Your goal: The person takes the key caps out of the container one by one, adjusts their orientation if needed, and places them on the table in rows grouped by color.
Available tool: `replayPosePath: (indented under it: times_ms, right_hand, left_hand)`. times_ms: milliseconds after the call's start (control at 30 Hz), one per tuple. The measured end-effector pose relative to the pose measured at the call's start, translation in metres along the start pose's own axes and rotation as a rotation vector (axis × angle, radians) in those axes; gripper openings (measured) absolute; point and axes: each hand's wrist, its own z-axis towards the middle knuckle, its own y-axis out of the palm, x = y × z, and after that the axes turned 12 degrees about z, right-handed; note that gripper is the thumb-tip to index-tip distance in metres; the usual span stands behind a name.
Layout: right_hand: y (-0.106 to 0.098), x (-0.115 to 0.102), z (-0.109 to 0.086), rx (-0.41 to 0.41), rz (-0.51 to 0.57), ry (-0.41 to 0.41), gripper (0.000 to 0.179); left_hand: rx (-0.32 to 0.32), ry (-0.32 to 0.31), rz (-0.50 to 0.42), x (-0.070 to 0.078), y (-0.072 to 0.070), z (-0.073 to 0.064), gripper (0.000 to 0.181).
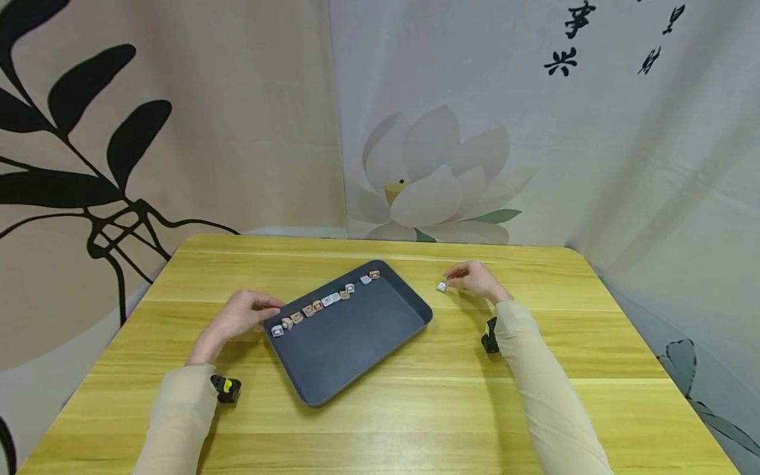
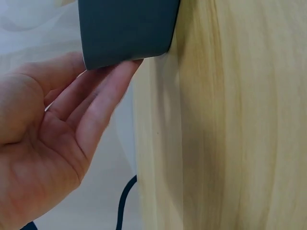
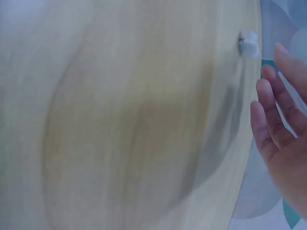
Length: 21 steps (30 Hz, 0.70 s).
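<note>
A dark grey rectangular tray [image 1: 356, 343] lies at an angle on the wooden table. Along its far long side runs an uneven row of small white and brown keycaps [image 1: 309, 310]. My left hand [image 1: 240, 313] holds the tray's left corner; in the left wrist view the thumb and fingers [image 2: 103, 105] are at the tray's edge. To the right of the tray, one loose white keycap [image 1: 441, 287] rests on the table. Just beside it is my right hand [image 1: 473, 278]. The right wrist view shows the fingers [image 3: 268, 105] loosely bent, apart from the keycap [image 3: 250, 44].
The wooden table [image 1: 451, 409] extends around the tray, its far edge meeting a hanging curtain [image 1: 267, 132] printed with leaves and a lotus. Each wrist wears a small black camera, such as the left one [image 1: 226, 389].
</note>
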Motion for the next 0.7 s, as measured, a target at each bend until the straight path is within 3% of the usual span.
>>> replayPosePath:
  times_ms: [400, 700]
  right_hand:
    - [-0.007, -0.029, 0.004, 0.041, 0.018, -0.076, 0.034]
    - [0.01, -0.064, 0.016, -0.009, 0.083, -0.138, 0.027]
  left_hand:
    - [-0.019, -0.024, -0.024, 0.0, 0.001, 0.0, 0.027]
    - [-0.022, -0.022, -0.037, 0.0, 0.001, 0.0, 0.027]
